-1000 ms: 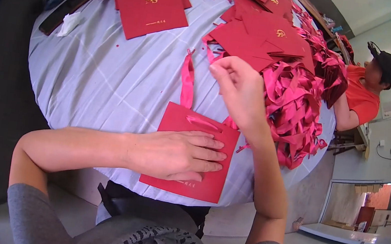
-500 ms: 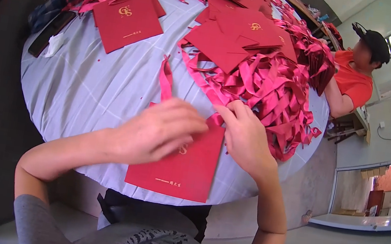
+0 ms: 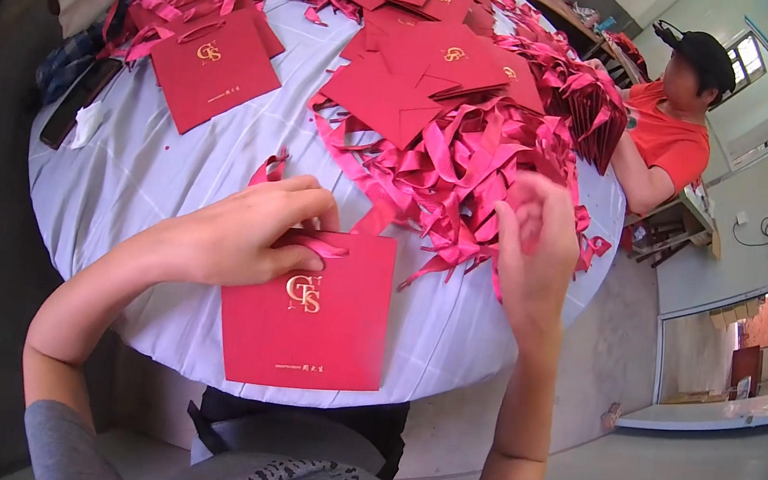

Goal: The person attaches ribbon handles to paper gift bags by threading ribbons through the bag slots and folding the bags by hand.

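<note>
A flat red paper bag [image 3: 331, 331] with a gold emblem lies at the table's near edge. My left hand [image 3: 251, 235] is at its upper left corner, thumb and fingers closed on a pink ribbon [image 3: 328, 251] at the top of the bag. Another bit of ribbon [image 3: 270, 168] shows behind that hand. My right hand [image 3: 541, 254] is raised at the near right of a tangled heap of pink ribbons [image 3: 475, 159], apart from the bag. Its fingers curl loosely, the thumb stands off from them, and I see nothing in it.
Stacked red bags [image 3: 376, 95] lie beyond the heap, more bags [image 3: 216, 71] at left. A dark case [image 3: 76, 105] and a crumpled tissue [image 3: 88, 124] sit near the left edge of the cloth-covered table [image 3: 151, 205]. A person in orange [image 3: 666, 143] is at the far right.
My left hand has drawn back left and closed on the ribbon at the bag's top. My right hand has left the bag and moved right, up beside the ribbon heap.
</note>
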The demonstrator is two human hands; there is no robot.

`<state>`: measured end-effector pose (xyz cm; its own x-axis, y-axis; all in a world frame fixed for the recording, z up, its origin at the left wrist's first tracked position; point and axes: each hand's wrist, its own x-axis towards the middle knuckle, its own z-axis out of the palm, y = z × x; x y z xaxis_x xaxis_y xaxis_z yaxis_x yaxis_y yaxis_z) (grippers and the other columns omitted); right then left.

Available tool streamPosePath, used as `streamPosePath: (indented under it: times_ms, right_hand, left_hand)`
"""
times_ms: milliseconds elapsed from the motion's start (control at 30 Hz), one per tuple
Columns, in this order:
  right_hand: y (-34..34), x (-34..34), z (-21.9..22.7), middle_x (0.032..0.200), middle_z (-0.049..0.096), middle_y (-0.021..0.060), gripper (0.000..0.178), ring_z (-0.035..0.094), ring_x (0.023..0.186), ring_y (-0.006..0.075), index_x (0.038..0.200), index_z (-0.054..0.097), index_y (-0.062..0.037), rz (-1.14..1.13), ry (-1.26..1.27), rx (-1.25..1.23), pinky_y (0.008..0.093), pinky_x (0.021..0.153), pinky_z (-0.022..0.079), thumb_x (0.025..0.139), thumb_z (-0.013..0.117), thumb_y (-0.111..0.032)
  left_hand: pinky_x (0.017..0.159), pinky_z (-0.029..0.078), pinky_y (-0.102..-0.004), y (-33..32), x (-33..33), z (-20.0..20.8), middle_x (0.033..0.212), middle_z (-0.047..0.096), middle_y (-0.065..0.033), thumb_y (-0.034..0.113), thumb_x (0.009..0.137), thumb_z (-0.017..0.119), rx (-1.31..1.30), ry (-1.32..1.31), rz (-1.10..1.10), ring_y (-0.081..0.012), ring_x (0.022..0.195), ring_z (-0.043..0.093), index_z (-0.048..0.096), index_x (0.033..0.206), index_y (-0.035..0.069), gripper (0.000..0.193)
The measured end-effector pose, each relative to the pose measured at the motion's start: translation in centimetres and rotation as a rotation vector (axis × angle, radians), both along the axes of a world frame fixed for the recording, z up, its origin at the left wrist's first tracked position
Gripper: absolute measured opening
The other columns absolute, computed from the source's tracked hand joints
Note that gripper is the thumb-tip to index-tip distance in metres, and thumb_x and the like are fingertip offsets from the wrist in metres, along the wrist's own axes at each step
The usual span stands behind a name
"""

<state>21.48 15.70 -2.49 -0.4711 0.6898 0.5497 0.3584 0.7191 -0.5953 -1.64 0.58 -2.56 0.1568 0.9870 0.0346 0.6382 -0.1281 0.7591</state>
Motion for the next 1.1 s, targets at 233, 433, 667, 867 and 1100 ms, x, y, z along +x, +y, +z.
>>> streamPosePath:
  times_ms: [233,433,667,867,1100]
  right_hand:
    - [-2.7,-1.1,-1.7,0.09,0.066,0.0053,0.039,0.06,0.081,0.0107,0.102,0.063,0.0024,0.482,-0.259,-0.769,0.0258,0.073,0.045,0.101,0.04,-0.029]
    - [-4.0,-3.9,-1.9,0.091,0.066,0.0025,0.03,0.058,0.086,0.0075,0.096,0.067,0.0022,0.667,0.233,-1.134,0.0226,0.078,0.046,0.096,0.053,-0.024]
    - [-4.7,-5.2,-3.5,0.049,0.046,0.0078,0.034,0.037,0.049,0.0061,0.066,0.057,0.0041,0.321,0.219,-0.408,0.0307,0.042,0.032,0.091,0.061,-0.019]
    - [-4.7,-5.5,-3.9,0.049,0.038,0.0118,0.04,0.034,0.047,0.01,0.062,0.047,0.0035,0.255,0.188,-0.354,0.0333,0.042,0.03,0.091,0.061,-0.019]
    - [-3.2,-5.2,-2.0,0.054,0.047,0.0016,0.03,0.039,0.052,0.006,0.071,0.056,0.0024,0.259,0.166,-0.488,0.0283,0.046,0.033,0.093,0.059,-0.017]
  left_hand:
    - [0.079,0.048,-0.036,-0.6,0.4,1.2,0.093,0.065,-0.0162,0.004,0.078,0.069,-0.096,-0.052,-0.024,-0.0296,0.091,0.064,0.051,0.102,-0.001,0.03]
    - [0.077,0.049,-0.0371,-1.0,1.1,1.9,0.092,0.066,-0.0165,0.002,0.077,0.068,0.021,-0.067,-0.054,-0.0316,0.089,0.065,0.051,0.103,-0.001,0.031]
    - [0.066,0.048,-0.0408,-1.4,1.5,2.5,0.082,0.062,-0.0185,-0.002,0.078,0.063,0.059,-0.01,-0.068,-0.0372,0.077,0.061,0.049,0.098,0.0,0.024]
    - [0.064,0.048,-0.0411,-1.7,0.9,1.7,0.076,0.061,-0.0179,-0.001,0.078,0.064,0.127,-0.05,-0.063,-0.0376,0.073,0.061,0.048,0.097,0.0,0.025]
    - [0.09,0.041,-0.0371,-3.6,-1.2,1.3,0.108,0.051,-0.0147,0.015,0.078,0.071,0.47,0.254,0.339,-0.0305,0.102,0.05,0.056,0.11,0.002,0.038]
